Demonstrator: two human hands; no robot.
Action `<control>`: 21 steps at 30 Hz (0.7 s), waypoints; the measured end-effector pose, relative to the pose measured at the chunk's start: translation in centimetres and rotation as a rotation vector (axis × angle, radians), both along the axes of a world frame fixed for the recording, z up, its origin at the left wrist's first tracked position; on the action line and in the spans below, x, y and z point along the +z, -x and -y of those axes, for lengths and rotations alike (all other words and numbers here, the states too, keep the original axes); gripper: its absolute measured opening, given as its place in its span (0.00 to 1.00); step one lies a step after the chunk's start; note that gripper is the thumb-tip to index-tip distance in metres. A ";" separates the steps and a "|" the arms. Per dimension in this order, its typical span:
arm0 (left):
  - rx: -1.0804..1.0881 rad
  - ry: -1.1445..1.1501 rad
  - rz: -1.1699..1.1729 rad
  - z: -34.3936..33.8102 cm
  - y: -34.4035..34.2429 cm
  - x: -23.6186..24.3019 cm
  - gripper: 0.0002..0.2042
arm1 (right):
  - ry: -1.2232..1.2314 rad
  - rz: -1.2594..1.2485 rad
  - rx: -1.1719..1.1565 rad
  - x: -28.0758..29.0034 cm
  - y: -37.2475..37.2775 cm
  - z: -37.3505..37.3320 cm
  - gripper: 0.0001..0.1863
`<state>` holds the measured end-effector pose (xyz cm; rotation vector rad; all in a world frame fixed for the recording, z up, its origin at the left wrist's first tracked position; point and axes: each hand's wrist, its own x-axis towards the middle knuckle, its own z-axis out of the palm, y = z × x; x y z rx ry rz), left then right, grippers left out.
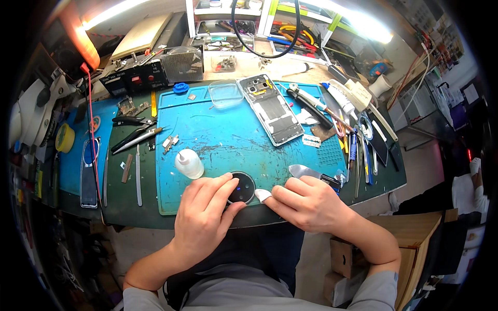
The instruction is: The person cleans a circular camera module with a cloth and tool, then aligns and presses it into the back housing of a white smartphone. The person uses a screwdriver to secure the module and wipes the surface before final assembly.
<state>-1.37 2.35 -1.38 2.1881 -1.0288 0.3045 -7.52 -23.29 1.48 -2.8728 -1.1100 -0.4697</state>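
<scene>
While left hand (204, 207) grips disc (241, 193), right hand (311, 205) curls, hold unclear; blue mat (228, 140), shelves (223, 11)

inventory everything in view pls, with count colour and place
Mat: 1, blue, centre
Round disc: 1, black, front of mat
Small piece: 1, white, right of disc
Bottle: 1, white, mat's left side
Clear box: 1, transparent, mat's back
Phone frame: 1, black and grey, mat's back right
Razor blade: 1, silver, near phone frame
Pliers: 1, black, left of mat
Switch box: 1, black, back left
Lamps: 2, white, top
Pens and tools: several, mixed, right
Left hand: 1, bare, on disc
Right hand: 1, bare, at small piece
Sleeves: 2, grey, bottom
</scene>
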 end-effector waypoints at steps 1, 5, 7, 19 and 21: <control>0.004 0.001 0.006 0.0 0.0 0.0 0.23 | -0.016 -0.004 -0.007 0.0 0.0 -0.1 0.14; -0.006 0.007 -0.002 0.0 -0.1 -0.1 0.23 | -0.028 0.027 -0.044 -0.4 -0.4 -0.3 0.15; -0.007 0.005 0.002 -0.1 -0.2 -0.1 0.23 | -0.001 0.017 -0.036 -0.3 0.2 -0.4 0.14; -0.023 0.010 -0.005 -0.2 -0.3 -0.2 0.23 | 0.042 0.050 -0.036 -0.5 -1.4 0.3 0.13; -0.019 0.008 -0.005 -0.1 -0.2 -0.1 0.24 | 0.034 0.043 -0.025 -0.5 -1.9 0.5 0.13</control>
